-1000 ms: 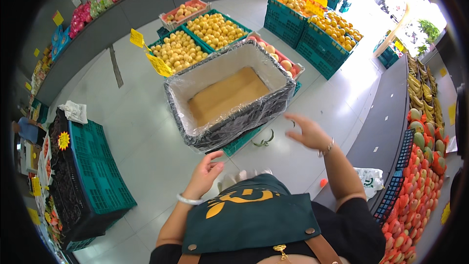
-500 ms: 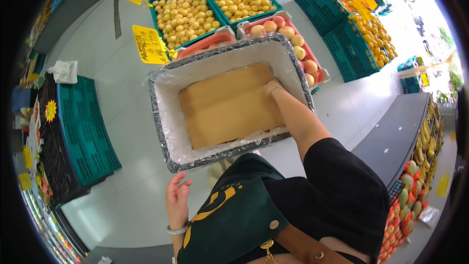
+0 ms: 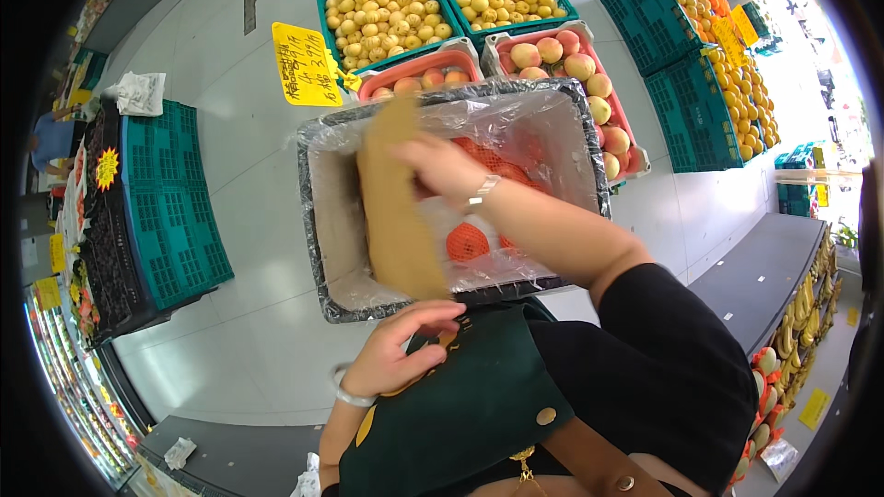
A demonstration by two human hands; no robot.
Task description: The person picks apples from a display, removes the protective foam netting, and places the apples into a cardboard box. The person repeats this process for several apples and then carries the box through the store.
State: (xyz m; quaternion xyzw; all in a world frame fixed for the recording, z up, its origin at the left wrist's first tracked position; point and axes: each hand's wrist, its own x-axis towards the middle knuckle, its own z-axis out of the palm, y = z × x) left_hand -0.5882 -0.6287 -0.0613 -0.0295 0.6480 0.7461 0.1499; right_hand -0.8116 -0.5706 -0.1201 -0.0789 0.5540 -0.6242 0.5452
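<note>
Left hand: low in view, against the green apron at the waist. Fingers loosely curled and spread, gripping nothing. Fingertips point toward the near rim of the crate, close to it but apart. A thin bracelet sits on the wrist.

Right hand: reached out over the crate, wristwatch on the wrist. Fingers closed on the upper part of a brown cardboard sheet. The sheet stands nearly on edge inside the crate, tilted, its lower end near the crate's near wall, just beyond the left fingertips.

Crate: black, lined with clear plastic film that drapes over the rim. Below and to the right of the right fingers, under the film, lie fruits in orange-red net sleeves. How many cannot be told; the arm covers part of them.

Beyond the right fingers, past the crate's far rim: two pink trays of peaches. Farther still: two green crates of yellow pears, with a yellow price card at their left.

Far right of the right hand: stacked green crates of oranges. Far left of the left hand: a stack of green and black crates on the pale floor.
</note>
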